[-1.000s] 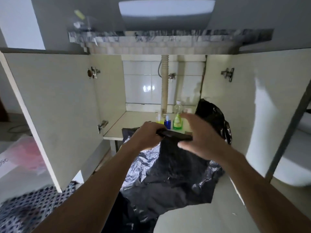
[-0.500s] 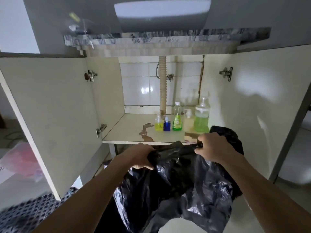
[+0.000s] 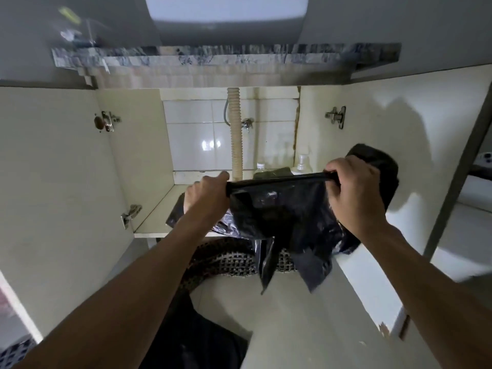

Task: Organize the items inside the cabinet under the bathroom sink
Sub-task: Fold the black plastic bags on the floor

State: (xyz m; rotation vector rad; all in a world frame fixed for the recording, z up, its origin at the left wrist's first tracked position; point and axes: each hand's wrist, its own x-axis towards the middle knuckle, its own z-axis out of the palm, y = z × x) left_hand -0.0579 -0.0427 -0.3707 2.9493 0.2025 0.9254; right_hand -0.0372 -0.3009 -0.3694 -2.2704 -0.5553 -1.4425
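At frame centre, my left hand [image 3: 206, 194] and right hand [image 3: 354, 187] are each clenching the black plastic bag [image 3: 282, 209], stretching its top edge before the open cabinet [image 3: 138, 145].

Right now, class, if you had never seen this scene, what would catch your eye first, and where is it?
First, the black bag at centre, stretched taut between the left hand and right hand, which grip its top edge in front of the open cabinet. Behind it, a ribbed drain pipe runs down the white tiled back wall, with bottle tops peeking over the bag.
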